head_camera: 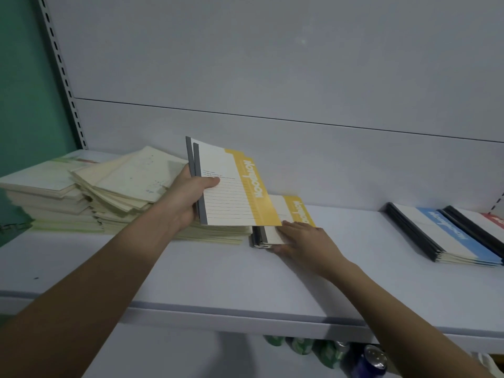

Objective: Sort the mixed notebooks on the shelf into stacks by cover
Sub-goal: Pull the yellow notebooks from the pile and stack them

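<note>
Notebooks with yellow covers (234, 186) sit in your left hand (188, 197), at least two of them by the grey spines, raised at centre frame above the shelf (191, 268). Your thumb lies over the front cover and your fingers wrap the spine edge, so the hold is firm but one-sided.

Your right hand (302, 241) rests with straight fingers on the yellow stack (275, 230) just right of centre, thumb against its near edge. It steadies the stack and grips nothing.

Left of centre lies the cream pile (122, 192), fanned and slumped, its lower sheets touching the yellow stack's left side. At right of frame the blue stack (447, 238) stands well apart, with a black-spined, red-covered notebook (491, 222) overlapping its far edge.

Risks, in my judgement: the held notebooks are offset and could slide apart as you lower them. Your right fingers lie where they must land. The leaning cream pile may spill into the yellow stack if nudged.
</note>
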